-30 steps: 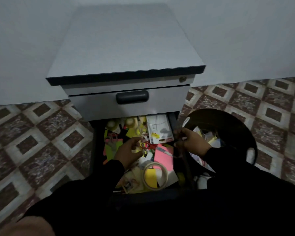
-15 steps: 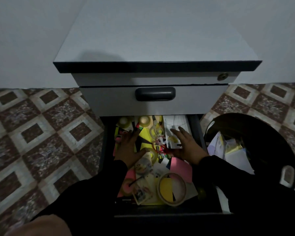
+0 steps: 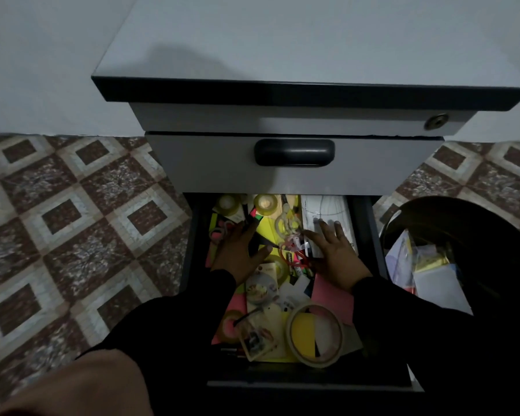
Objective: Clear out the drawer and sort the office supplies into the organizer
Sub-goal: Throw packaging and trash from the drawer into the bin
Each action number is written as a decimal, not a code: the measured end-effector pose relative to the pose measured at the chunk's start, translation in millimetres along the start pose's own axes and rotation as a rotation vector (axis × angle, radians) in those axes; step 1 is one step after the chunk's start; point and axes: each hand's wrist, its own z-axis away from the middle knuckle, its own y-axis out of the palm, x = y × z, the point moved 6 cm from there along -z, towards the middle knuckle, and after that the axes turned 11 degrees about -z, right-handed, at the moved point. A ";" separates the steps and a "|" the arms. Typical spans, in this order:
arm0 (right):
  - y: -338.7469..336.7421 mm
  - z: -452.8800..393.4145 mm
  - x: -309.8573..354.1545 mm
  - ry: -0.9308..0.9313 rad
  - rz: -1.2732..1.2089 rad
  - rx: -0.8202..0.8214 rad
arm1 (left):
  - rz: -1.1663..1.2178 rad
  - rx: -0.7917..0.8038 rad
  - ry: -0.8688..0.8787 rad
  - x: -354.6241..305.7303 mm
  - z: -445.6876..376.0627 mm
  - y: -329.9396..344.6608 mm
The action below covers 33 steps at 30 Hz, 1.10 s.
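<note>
The open lower drawer (image 3: 282, 381) of a grey cabinet is crammed with office supplies. Both of my hands lie flat inside it with fingers spread. My left hand (image 3: 237, 250) rests on yellow and black paper near small tape rolls (image 3: 264, 203). My right hand (image 3: 333, 250) presses on a white packet (image 3: 327, 211) at the drawer's back right. Between the hands lie red-handled scissors (image 3: 291, 256) and pale scissors (image 3: 285, 223). A large masking tape roll (image 3: 314, 336) sits at the front. No organizer is in view.
The shut upper drawer with a dark handle (image 3: 294, 152) overhangs the back of the open one. A dark round bin (image 3: 469, 235) holding papers stands on the patterned tile floor (image 3: 72, 220) to the right. My knee (image 3: 81, 385) shows at bottom left.
My head has moved closer to the cabinet. My left hand let go of what it pinched and my right left the drawer's side rail; both now lie flat on the clutter further back.
</note>
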 end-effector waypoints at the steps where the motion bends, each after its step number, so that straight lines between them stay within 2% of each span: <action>1: -1.4 0.9 -1.0 0.010 -0.018 -0.002 | 0.053 -0.021 0.024 -5.7 -4.0 -2.0; 8: -11.6 5.0 -2.5 0.022 -0.186 -0.109 | 0.263 0.051 0.012 -34.2 -34.7 9.8; 14: -16.0 -1.1 -8.6 0.110 -0.113 -0.210 | 0.336 0.051 -0.043 -39.1 -53.6 14.9; 20: -20.5 0.7 -7.5 0.098 -0.178 -0.226 | 0.667 -0.007 -0.204 -32.8 -51.2 17.0; 25: -21.8 4.7 -2.3 0.123 -0.225 -0.287 | 0.576 -0.062 -0.185 -28.0 -43.4 8.6; 29: -16.7 5.3 0.1 0.130 -0.182 -0.271 | 0.745 -0.001 -0.221 -23.3 -26.5 11.0; 33: -9.0 11.9 -6.1 0.219 -0.237 -0.263 | 0.764 0.041 -0.194 -17.3 -8.3 11.7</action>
